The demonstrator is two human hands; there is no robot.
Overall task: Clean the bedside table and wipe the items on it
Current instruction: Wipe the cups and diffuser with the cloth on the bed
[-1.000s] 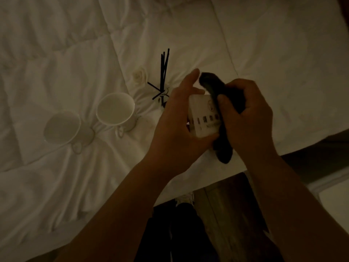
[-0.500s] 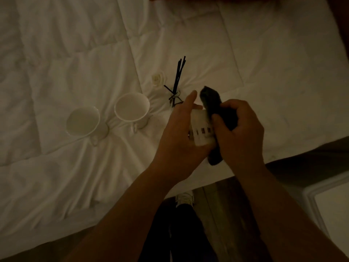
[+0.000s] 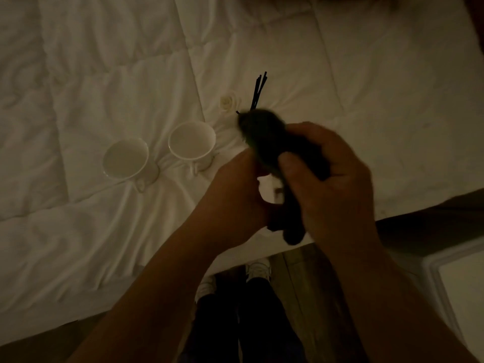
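Overhead, the left hand [image 3: 235,203] is curling round a small white box [image 3: 269,191], most of which is hidden between the two hands just inside the near edge of the white quilt [image 3: 104,244]. The right hand [image 3: 332,179] is clamping a dark cloth [image 3: 264,134] against the box's top and right side, the cloth blurring and trailing down past the quilt's edge. Two white cups [image 3: 125,159] are standing side by side to the left, well apart from the hands, with wide bare quilt lying further left. A small white rose [image 3: 228,104] and a bundle of black sticks [image 3: 258,89] are lying just beyond the cloth. Near the quilt's edge, dark wooden floor [image 3: 311,284] is showing, with the person's shoes [image 3: 258,268] on it.
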